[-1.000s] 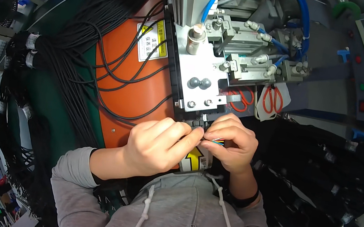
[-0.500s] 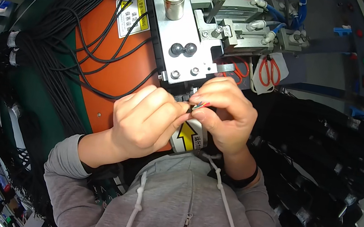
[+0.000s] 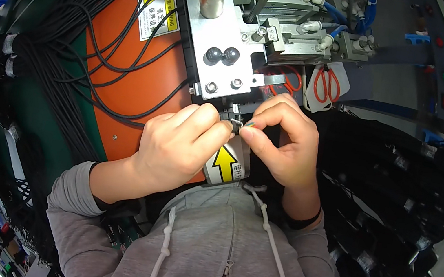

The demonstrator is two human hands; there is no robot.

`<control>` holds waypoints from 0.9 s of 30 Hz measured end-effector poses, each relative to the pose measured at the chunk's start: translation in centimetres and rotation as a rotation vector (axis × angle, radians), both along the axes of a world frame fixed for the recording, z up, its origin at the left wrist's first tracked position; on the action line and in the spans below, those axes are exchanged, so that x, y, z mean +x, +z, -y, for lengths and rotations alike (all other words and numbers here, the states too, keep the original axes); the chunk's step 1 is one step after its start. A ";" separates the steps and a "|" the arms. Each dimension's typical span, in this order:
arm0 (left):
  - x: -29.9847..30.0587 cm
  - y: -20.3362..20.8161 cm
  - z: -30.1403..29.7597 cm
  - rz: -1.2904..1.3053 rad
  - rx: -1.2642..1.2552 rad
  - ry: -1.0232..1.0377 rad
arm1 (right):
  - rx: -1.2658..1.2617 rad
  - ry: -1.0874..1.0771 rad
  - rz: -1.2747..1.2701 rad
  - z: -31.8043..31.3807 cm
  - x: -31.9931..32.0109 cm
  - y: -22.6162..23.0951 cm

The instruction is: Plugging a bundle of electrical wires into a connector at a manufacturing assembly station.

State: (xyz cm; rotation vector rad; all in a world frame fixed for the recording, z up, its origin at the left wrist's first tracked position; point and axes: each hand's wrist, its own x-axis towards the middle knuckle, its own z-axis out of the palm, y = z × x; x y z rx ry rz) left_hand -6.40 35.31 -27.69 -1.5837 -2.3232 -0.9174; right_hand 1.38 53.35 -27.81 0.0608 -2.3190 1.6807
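Below the front edge of a metal machine plate (image 3: 230, 34), my two hands meet at the stripped end of a black cable (image 3: 237, 129). My left hand (image 3: 174, 142) is closed, with thumb and forefinger pinching the cable near its end. From the right, my right hand (image 3: 288, 144) pinches the thin coloured wires (image 3: 249, 124) between thumb and forefinger; green and red show at the fingertips. Most of the cable is hidden behind my left hand. A small metal fixture (image 3: 235, 111) of the machine sits right behind the fingertips.
Loose black cables (image 3: 66, 54) lie over an orange panel (image 3: 123, 95) at left. Thick black cable bundles (image 3: 389, 190) fill the right. Red-handled scissors (image 3: 326, 85) rest behind my right hand. Metal clamps with blue air hoses (image 3: 336, 17) stand at the back.
My right hand has shifted slightly right and its fingers have drawn a little away from my left. The coloured wires show less now. The left hand keeps its pinch.
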 end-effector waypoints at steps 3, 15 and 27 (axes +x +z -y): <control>0.0 -0.1 -0.2 0.007 0.008 0.003 | 0.052 -0.081 -0.059 0.5 0.1 -0.7; 0.2 -0.2 0.1 -0.192 -0.065 -0.024 | -0.046 -0.079 0.102 -0.3 0.2 -2.4; 1.1 -0.3 -0.4 -0.154 -0.239 0.092 | 0.348 -0.201 -0.114 1.2 -0.7 -4.1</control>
